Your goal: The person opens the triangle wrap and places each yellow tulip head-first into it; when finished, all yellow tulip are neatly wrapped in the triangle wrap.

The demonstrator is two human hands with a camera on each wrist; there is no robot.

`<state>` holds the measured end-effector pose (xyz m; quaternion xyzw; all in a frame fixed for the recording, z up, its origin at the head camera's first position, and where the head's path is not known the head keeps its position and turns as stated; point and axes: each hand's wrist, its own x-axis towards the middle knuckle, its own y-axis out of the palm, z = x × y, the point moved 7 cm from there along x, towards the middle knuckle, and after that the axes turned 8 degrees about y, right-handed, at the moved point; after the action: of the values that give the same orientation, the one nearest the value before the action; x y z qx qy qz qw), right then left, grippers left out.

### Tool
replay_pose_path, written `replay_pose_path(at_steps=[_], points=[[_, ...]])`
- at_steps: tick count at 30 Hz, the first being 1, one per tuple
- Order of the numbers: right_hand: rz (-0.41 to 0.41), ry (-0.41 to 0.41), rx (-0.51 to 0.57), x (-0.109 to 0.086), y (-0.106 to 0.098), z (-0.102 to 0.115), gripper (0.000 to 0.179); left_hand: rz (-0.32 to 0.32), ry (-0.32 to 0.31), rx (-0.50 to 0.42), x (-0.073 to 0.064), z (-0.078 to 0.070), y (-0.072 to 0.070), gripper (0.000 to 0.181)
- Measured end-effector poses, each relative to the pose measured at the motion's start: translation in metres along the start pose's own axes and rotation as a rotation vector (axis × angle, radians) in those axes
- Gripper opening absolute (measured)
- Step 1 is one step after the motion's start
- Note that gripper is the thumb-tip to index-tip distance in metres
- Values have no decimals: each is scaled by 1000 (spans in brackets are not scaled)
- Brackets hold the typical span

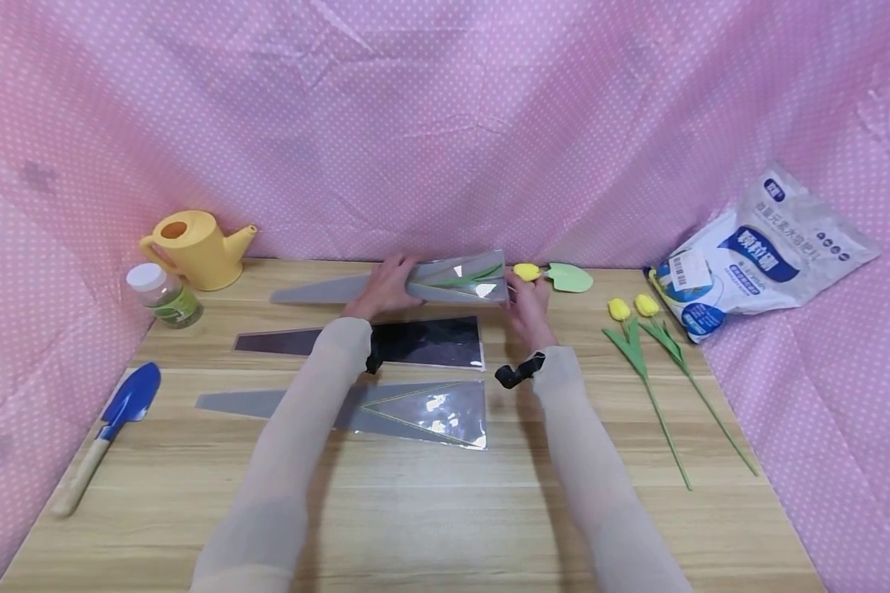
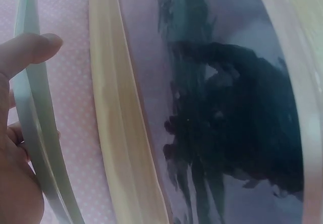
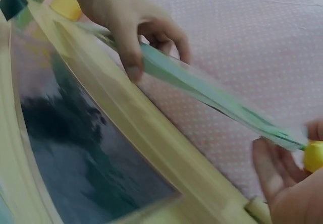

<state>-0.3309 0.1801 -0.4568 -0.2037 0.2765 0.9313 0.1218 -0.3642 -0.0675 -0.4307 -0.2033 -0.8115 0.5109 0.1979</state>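
A grey flower sleeve with a clear front [image 1: 493, 284] is held above the table's far part. My left hand [image 1: 387, 288] grips it near its middle; in the left wrist view the thumb and fingers lie on opposite sides of the sleeve [image 2: 43, 118]. A yellow tulip [image 1: 526, 271] has its green stem and leaves inside the sleeve, its head outside the wide end. My right hand [image 1: 528, 303] holds the tulip by its head at that end, fingers touching the sleeve's edge in the right wrist view. A black sleeve [image 1: 437, 342] and another grey sleeve [image 1: 415, 412] lie nearer.
Two yellow tulips [image 1: 647, 371] lie at the right, before a white fertilizer bag [image 1: 756, 255]. A green trowel [image 1: 569, 278] lies behind my right hand. At the left are a yellow watering can [image 1: 200, 255], a lidded jar [image 1: 166, 296] and a blue trowel [image 1: 129, 395].
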Motion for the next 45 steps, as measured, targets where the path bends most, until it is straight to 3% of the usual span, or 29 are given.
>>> replay_pose_path(at_steps=[5,9,14,21,26,28,32,37,42,45], points=[[33,17,-145,-4,-7,12,7,-15,0,-32,-2,2,-1,79],[53,7,-172,-6,-12,20,13,-19,7,-44,-3,3,1,80],[76,-14,-220,-7,-14,23,7,-19,21,-53,0,2,4,80],[101,-62,-313,-8,-11,24,31,-30,26,-55,0,-1,4,78],[55,-77,-371,-8,-12,25,9,-26,18,-48,-2,-2,3,79],[44,-74,-401,-8,-12,25,9,-25,18,-48,-3,-2,3,79],[66,-92,-459,-9,-11,27,21,-21,7,-60,-3,-2,4,79],[130,-171,-508,-12,-7,33,42,-17,0,-58,-3,-2,5,79],[72,-188,-537,-12,-9,35,15,-19,7,-57,-2,-3,4,79],[45,-205,-586,-12,-10,34,20,-18,15,-59,-2,-6,4,79]])
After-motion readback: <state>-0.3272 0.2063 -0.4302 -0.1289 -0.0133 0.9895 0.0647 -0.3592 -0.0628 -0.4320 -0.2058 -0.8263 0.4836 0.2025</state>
